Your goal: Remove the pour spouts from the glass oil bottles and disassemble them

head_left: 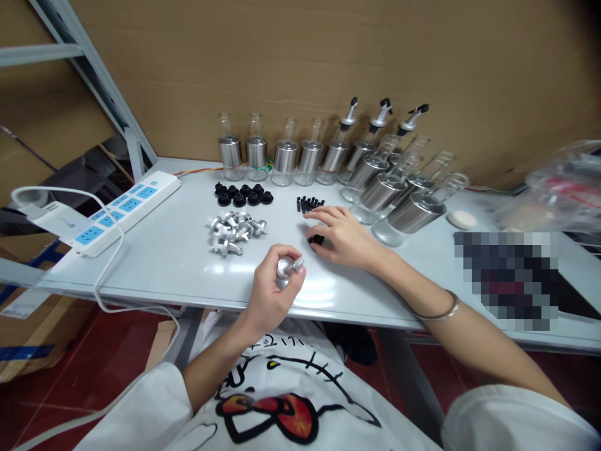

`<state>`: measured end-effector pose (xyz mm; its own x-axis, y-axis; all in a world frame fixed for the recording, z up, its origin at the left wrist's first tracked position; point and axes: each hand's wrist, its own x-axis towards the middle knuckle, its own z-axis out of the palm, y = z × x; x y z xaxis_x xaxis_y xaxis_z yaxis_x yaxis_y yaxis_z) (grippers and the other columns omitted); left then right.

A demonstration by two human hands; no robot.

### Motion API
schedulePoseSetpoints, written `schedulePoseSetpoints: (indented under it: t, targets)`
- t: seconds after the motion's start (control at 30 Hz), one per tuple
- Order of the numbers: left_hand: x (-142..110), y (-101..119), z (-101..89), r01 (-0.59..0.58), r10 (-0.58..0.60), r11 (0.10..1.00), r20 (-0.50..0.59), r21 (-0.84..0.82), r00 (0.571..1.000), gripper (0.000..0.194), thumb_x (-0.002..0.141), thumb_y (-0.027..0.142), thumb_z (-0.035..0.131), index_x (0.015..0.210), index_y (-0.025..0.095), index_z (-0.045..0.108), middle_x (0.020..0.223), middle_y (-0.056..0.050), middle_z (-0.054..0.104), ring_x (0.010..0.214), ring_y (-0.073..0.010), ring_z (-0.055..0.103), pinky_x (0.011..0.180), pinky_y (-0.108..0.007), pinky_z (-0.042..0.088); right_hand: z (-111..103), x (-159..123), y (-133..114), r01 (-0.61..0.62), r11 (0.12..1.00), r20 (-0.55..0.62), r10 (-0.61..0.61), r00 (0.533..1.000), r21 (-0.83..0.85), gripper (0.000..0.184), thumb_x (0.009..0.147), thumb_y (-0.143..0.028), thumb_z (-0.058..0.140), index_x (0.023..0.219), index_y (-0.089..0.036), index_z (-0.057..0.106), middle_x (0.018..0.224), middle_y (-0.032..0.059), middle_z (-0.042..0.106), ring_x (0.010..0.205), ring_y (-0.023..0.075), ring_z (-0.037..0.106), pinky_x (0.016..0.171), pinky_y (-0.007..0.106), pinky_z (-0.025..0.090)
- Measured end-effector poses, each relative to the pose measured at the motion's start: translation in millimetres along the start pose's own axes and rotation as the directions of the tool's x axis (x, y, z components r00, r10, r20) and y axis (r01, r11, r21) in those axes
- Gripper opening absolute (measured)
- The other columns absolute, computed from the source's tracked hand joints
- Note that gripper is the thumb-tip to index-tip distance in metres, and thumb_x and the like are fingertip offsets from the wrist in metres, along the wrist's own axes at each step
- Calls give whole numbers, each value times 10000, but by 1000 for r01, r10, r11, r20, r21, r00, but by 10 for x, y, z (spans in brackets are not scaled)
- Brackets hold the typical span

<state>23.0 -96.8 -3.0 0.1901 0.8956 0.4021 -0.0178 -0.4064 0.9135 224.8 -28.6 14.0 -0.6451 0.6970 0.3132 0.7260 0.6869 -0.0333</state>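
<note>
My left hand (275,282) is closed around a small silver pourer spout (290,267), held just above the table's front edge. My right hand (340,235) lies on the grey table (178,250) with its fingers over a small black part (316,239); whether it grips the part is unclear. Just beyond that hand is a little heap of black caps (308,203). To the left lie a pile of silver spouts (233,230) and a cluster of black rubber stoppers (243,194).
A row of glass and steel oil bottles (286,156) stands along the cardboard wall; several more lean at the right (399,194), three fitted with pourers (375,125). A white power strip (117,210) lies at the left. A plastic bag (558,188) and a pale oval object (462,219) are at the right.
</note>
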Motion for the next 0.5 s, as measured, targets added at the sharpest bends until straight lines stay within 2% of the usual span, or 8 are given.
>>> schedulePoseSetpoints:
  t: [0.17,0.23,0.3,0.4,0.5]
  targets:
    - [-7,-45,27,44,-44,999,-32,-8,999,404,783,105,530,1133,225,367,965,-29,526,795,-117,545,670,-240,449,-39,-17,20,1,1000,-3,-1,1000,20,128,816,-259,579,893,-192,656,1285,115,569,1219,324,461,956,509,362]
    - [-5,-53,33,72,-72,997,-26,5,997,483,743,69,519,1157,230,331,1005,-45,514,830,-129,556,655,-236,448,-67,-14,0,23,998,-33,-21,999,53,181,842,-289,555,968,-192,643,1291,125,559,1215,315,462,959,501,370]
    - [0,-48,32,94,-95,995,16,12,995,510,729,55,507,1167,235,317,1003,-45,512,823,-131,560,632,-229,443,-99,-5,-49,78,990,-89,-68,994,115,277,886,-356,519,1088,-187,605,1286,137,555,1190,294,480,958,480,387]
    - [6,-20,29,126,-129,992,141,32,982,484,752,70,498,1172,236,324,989,-38,525,710,-102,530,583,-217,428,-134,11,-159,213,959,-182,-180,967,186,409,925,-452,463,1196,-158,544,1234,156,575,1130,270,515,932,445,416]
    - [3,8,28,152,-151,988,204,13,967,427,790,115,500,1161,233,324,962,-32,539,620,-75,476,545,-207,415,-149,18,-252,306,935,-218,-265,939,179,389,948,-421,428,1205,-149,533,1165,148,606,1073,253,540,886,417,438]
